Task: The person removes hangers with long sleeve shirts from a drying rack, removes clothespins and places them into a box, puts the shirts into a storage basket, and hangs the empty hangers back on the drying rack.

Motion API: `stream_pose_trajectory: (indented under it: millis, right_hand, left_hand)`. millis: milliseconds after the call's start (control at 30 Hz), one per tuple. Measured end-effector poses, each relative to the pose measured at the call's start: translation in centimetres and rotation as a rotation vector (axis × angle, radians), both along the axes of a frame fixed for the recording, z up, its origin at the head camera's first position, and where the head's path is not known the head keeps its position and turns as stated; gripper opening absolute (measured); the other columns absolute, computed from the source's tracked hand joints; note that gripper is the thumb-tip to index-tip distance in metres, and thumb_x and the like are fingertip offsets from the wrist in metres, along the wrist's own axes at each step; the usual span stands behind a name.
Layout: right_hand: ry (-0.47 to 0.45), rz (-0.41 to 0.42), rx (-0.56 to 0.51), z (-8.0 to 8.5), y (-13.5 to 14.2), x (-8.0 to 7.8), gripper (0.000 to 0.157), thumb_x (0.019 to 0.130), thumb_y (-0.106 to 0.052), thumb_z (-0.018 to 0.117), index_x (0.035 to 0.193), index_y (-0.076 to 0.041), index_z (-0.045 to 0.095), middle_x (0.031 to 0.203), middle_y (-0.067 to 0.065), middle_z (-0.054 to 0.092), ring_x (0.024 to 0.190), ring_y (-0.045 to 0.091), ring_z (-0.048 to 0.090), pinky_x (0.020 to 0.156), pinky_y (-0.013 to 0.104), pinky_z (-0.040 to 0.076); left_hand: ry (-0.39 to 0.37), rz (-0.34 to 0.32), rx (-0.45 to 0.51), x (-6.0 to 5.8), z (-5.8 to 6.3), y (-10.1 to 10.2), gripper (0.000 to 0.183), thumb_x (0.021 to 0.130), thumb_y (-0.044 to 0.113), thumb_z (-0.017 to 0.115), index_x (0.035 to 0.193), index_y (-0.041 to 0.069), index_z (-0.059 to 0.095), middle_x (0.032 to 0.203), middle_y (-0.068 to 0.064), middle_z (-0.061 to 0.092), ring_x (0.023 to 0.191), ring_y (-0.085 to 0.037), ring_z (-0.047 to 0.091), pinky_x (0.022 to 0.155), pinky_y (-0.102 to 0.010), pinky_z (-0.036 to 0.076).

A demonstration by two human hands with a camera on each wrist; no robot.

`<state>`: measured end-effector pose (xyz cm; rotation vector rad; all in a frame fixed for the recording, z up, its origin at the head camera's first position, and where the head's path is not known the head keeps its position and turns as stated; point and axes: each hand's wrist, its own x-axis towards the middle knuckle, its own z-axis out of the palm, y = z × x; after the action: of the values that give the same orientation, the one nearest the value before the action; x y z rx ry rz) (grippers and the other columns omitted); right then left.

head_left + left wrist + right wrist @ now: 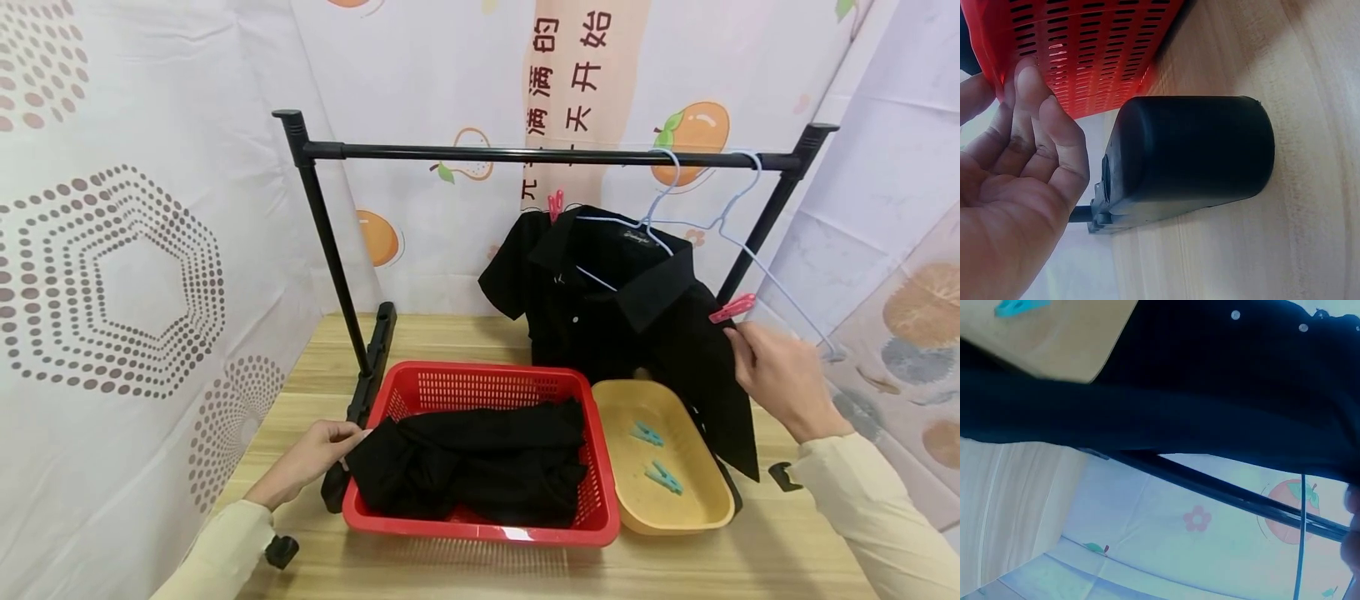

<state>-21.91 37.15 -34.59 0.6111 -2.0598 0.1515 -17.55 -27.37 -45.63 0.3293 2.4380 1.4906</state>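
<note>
Hanging from a black rod (480, 155) on a blue hanger (648, 223), the black shirt (566, 312) is at the back of the table (322, 346), behind the red basket (450, 528) and the yellow tray (697, 510). The right hand (787, 379) pinches the shirt's side, just under a pink clip (733, 308). The left hand (315, 458) grips the basket's edge at its near left; I can't tell if it nips some cloth too. The shirt looks nearly done, I think, because it is up and has a pink clip on each side. But one sleeve sticks out and droops past the tray. There seems to be more left: black cloth (495, 458) lies in the basket, another blue hanger (722, 225) looks bare, and two blue clips (664, 477) wait in the tray.
</note>
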Motion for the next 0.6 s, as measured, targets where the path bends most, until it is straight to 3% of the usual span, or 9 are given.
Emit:
stream_pose_trajectory:
  millis: [200,400,600]
  right_hand:
    - [0.129,0.010,-0.037,0.8,-0.3,0.6,0.043,0.105,-0.027,0.047,0.067,-0.007,0.040,0.053,-0.003,0.028,0.037,0.029,0.038,0.036,0.040,0.020]
    - [0.208,-0.005,-0.095,1.8,-1.2,0.8,0.045,0.105,-0.027,0.049,0.068,-0.002,0.045,0.052,0.004,0.034,0.037,0.033,0.038,0.037,0.041,0.017]
    - [0.240,0.004,-0.166,2.0,-1.4,0.8,0.039,0.104,-0.023,0.054,0.075,0.004,0.055,0.055,0.012,0.043,0.040,0.036,0.044,0.039,0.047,0.023]
  left_hand:
    - [0.024,-0.012,-0.007,0.1,0.1,0.0,0.027,0.107,0.025,0.059,0.097,0.003,0.072,0.086,-0.006,0.066,0.080,-0.019,0.062,0.072,-0.032,0.054]
    - [0.017,-0.002,-0.004,0.1,0.3,0.1,0.027,0.107,0.026,0.059,0.099,0.003,0.072,0.088,-0.008,0.067,0.081,-0.020,0.062,0.072,-0.034,0.054]
    - [0.011,0.001,-0.011,0.2,0.2,0.1,0.028,0.107,0.027,0.059,0.100,0.003,0.073,0.089,-0.008,0.068,0.081,-0.021,0.062,0.073,-0.036,0.055]
